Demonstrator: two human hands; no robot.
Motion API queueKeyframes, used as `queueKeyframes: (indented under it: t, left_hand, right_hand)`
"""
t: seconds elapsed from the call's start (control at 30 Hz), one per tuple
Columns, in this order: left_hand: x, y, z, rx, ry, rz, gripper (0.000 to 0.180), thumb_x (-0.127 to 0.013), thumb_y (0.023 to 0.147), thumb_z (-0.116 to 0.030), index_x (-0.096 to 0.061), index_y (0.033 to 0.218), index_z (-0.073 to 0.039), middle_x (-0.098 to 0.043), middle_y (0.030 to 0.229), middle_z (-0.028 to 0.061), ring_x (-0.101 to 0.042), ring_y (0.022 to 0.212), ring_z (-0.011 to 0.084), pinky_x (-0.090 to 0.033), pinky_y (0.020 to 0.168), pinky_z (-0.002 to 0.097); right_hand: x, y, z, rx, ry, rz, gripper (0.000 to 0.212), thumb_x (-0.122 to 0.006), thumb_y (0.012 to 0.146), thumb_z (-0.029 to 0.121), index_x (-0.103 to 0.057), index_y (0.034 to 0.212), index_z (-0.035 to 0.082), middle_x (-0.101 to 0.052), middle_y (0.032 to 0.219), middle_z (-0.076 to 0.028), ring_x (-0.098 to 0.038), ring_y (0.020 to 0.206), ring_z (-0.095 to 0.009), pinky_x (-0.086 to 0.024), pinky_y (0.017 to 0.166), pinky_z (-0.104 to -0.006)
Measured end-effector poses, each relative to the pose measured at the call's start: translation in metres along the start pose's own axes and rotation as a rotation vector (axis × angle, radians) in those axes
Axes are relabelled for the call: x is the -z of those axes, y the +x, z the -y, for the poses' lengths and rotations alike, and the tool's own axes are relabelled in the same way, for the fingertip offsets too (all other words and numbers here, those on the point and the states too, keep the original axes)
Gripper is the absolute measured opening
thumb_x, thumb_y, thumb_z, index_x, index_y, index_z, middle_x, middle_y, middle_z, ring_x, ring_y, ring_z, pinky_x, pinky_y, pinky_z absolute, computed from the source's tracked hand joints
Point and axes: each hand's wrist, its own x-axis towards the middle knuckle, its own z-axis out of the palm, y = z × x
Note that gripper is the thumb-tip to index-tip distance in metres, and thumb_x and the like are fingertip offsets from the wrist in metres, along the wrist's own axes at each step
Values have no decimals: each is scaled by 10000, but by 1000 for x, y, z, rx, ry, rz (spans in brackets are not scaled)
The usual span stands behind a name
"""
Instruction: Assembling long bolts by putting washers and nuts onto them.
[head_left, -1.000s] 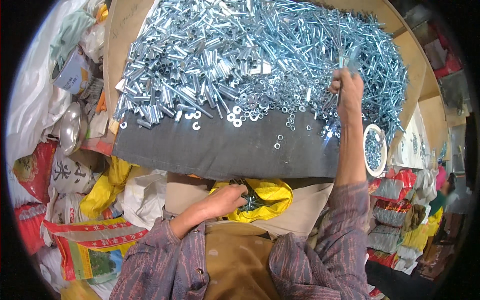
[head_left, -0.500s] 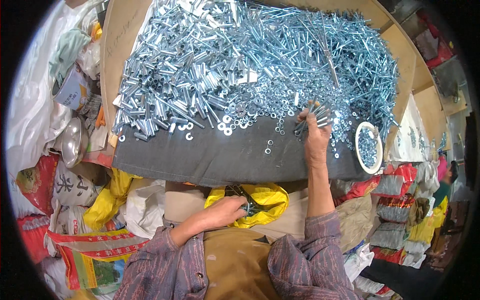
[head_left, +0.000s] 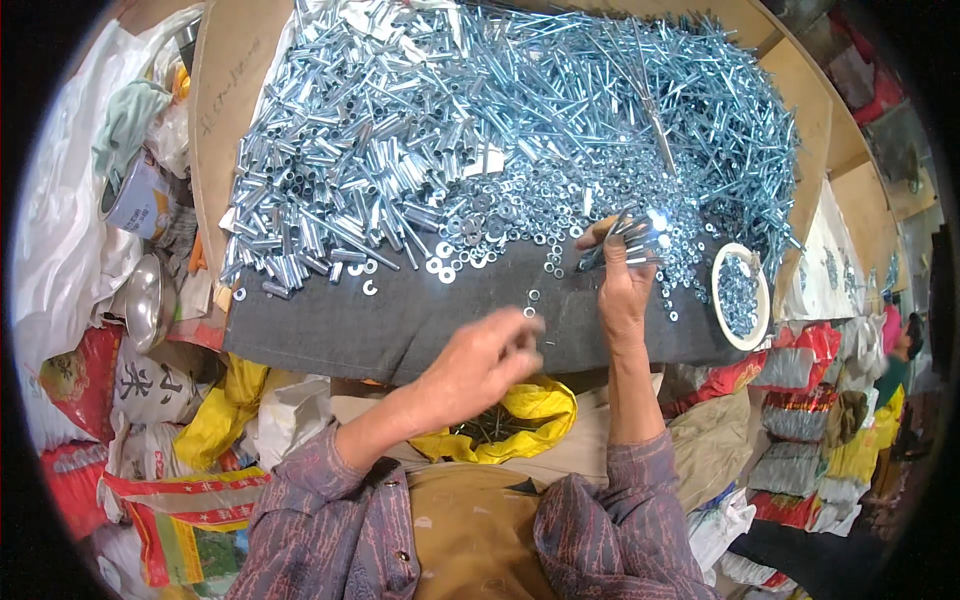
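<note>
My right hand [head_left: 624, 285] is closed round a bundle of long bolts [head_left: 630, 240], their shanks fanned out above the cloth's right side. Slightly blurred, my left hand [head_left: 470, 370] hovers over the cloth's front edge with its fingers apart and nothing visible in them. Below it, in my lap, a yellow bag [head_left: 545, 425] gapes with more dark metal bolts inside. Two small nuts [head_left: 531, 304] lie just past the left fingertips. Loose nuts and washers [head_left: 510, 215] are strewn along the near side of a large pile of metal tubes [head_left: 340, 150] and long bolts [head_left: 720, 110].
Dark cloth [head_left: 400, 310] covers the near part of the work surface. At right stands a white round container [head_left: 765, 300] of small nuts. Long metal tweezers [head_left: 655, 115] rest on the pile. A metal bowl [head_left: 148, 300] sits at left, with filled sacks [head_left: 795, 410] on both sides.
My left hand has come out of the yellow bag and moved up and forward to the cloth's edge. My right hand has tilted the bolts slightly and shifted a little left.
</note>
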Motion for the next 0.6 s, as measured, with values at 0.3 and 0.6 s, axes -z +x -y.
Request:
queueKeyframes:
  t: [0.3,0.6]
  left_hand:
    - [11,44,-3,9,-345,-139,299,-582,904,-226,-480,1067,2,-548,774,71,-518,567,143,-440,544,285]
    - [17,16,4,235,-1181,74,168,-483,981,-240,-471,989,-73,-399,648,-45,-322,440,17,-224,351,157]
  right_hand:
    - [-52,-4,42,-312,446,95,239,-515,973,201,-611,1056,-3,-637,1083,-115,-596,958,-166,-485,783,-277]
    - [-46,-10,24,-578,228,398,459,-570,928,389,-596,1135,-19,-633,983,-77,-569,848,-120,-477,727,-258]
